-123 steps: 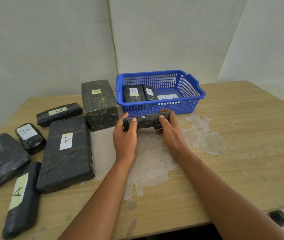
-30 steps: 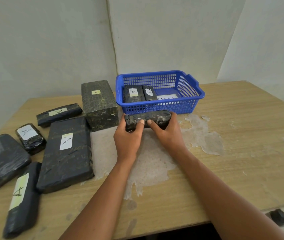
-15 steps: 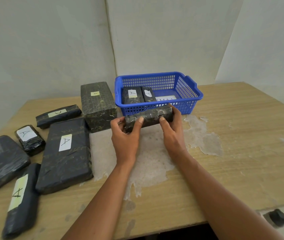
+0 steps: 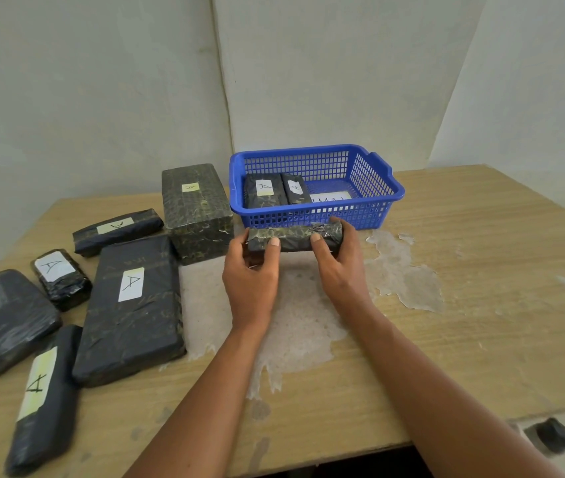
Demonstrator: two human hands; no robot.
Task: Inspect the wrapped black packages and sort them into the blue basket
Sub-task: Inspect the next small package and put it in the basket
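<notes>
Both hands hold a long, narrow black wrapped package (image 4: 295, 238) crosswise, just in front of the blue basket (image 4: 383, 198). My left hand (image 4: 251, 281) grips its left end, and my right hand (image 4: 338, 267) grips its right end. No label shows on the side facing me. Inside the basket lie two black packages (image 4: 276, 194), each with a label marked A, beside a white paper slip (image 4: 331, 197).
Several more black wrapped packages lie at the left: a tall block (image 4: 195, 210), a large flat one (image 4: 132, 305), a slim one (image 4: 117, 231), a small one (image 4: 60, 279), a rounded one (image 4: 1, 319) and a long one (image 4: 43, 398). Walls stand close behind the table (image 4: 481, 305).
The package has been turned in my hands and lifted a little toward the basket's front wall; my thumbs have shifted along it. The other packages have not moved.
</notes>
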